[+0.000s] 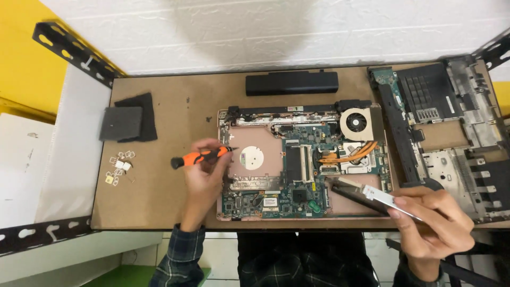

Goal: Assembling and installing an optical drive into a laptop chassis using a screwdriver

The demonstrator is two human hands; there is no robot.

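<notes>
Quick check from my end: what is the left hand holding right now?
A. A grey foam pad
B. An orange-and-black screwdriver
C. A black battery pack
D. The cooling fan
B: the left hand grips an orange-and-black screwdriver with its tip at the left edge of the opened laptop base, while the battery pack lies untouched at the back of the board.
</notes>
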